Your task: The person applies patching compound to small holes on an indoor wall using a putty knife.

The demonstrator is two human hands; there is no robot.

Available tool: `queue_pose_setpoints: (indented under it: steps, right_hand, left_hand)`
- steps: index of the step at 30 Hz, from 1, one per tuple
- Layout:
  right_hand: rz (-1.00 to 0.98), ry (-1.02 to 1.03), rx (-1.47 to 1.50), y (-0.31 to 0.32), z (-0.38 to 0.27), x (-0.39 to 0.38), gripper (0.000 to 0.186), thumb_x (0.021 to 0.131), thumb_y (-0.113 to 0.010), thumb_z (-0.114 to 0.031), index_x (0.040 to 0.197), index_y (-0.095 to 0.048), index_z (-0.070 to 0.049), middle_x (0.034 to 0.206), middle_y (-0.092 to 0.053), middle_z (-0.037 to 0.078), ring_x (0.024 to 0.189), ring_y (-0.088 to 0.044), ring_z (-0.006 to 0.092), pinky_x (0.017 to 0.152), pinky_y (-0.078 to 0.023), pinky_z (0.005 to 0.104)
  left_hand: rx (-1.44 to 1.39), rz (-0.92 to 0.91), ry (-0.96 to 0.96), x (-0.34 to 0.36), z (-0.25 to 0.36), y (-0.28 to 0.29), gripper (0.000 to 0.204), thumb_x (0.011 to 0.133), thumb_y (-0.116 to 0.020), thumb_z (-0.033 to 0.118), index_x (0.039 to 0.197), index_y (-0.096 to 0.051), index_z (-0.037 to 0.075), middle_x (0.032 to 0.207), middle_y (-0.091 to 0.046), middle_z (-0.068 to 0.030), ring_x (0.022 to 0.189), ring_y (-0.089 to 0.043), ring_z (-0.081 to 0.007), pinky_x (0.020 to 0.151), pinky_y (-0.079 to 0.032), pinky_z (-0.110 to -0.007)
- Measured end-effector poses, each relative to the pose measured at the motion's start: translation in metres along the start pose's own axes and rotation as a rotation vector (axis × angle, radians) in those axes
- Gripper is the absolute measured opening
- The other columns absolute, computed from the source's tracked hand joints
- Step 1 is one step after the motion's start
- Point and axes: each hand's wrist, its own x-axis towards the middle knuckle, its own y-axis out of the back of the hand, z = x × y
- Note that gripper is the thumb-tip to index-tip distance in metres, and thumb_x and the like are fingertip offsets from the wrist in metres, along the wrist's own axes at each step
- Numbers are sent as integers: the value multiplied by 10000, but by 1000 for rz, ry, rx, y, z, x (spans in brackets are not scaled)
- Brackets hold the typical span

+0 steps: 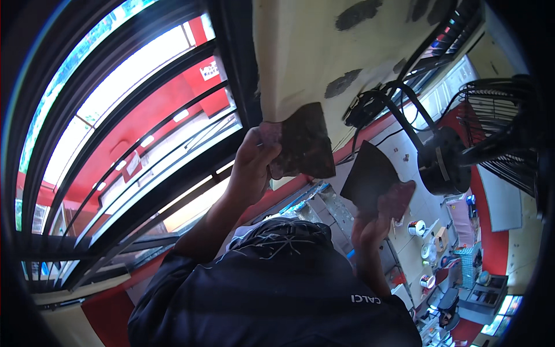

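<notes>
My left hand (252, 162) is closed around the pinkish, worn handle of a putty knife (306, 141). Its wide dark blade is raised close to the cream wall (295, 52), near a dark window frame; whether it touches the wall I cannot tell. A second putty knife (369, 176) sits in my right hand (370, 234), gripped by its reddish handle with the dark blade tilted up and to the left. The two blades are apart. On the wall above them are several grey smeared patches (343, 84).
Left of me stands a barred window (150, 133). A black fan (442, 162) with a wire cage and hanging cables juts out at the right, close to my right hand. Far below, the cluttered floor holds several tubs (416, 227) and a chair (448, 301).
</notes>
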Motion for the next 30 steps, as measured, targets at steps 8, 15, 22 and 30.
queue_pose_setpoints:
  steps: [8, 15, 22, 30]
  right_hand:
    - [-130, -367, 207, -27, -1, -22, 259, 886, -524, -98, 1135, -495, -31, 994, -612, 84, 878, -617, 219, 701, -506, 342]
    - [-70, -260, 85, -25, 19, -28, 305, 878, -531, -55, 1175, -461, -68, 1034, -585, 88, 869, -619, 196, 696, -533, 324]
    - [-203, -228, 70, -46, 19, -32, 380, 895, -495, -49, 1256, -387, -99, 1087, -555, 86, 896, -612, 192, 702, -546, 319]
    - [-119, -263, 159, -57, 25, -32, 328, 873, -528, -35, 1190, -439, -31, 1035, -576, 108, 861, -626, 229, 665, -560, 344]
  left_hand:
    - [160, 88, -52, -2, -13, -19, 233, 866, -484, -18, 1063, -365, 18, 1017, -534, -111, 916, -567, -137, 780, -478, -280]
    - [455, 135, -263, -15, -19, -32, 256, 862, -486, -15, 1066, -335, 20, 943, -500, -77, 865, -496, -89, 740, -431, -251]
    - [782, 72, -348, -29, -28, -28, 248, 869, -476, -2, 1070, -330, -4, 838, -478, -68, 691, -467, -80, 588, -408, -258]
    - [856, -129, -415, -31, -33, -25, 169, 895, -441, -12, 1032, -342, -19, 739, -535, -87, 626, -522, -94, 542, -422, -236]
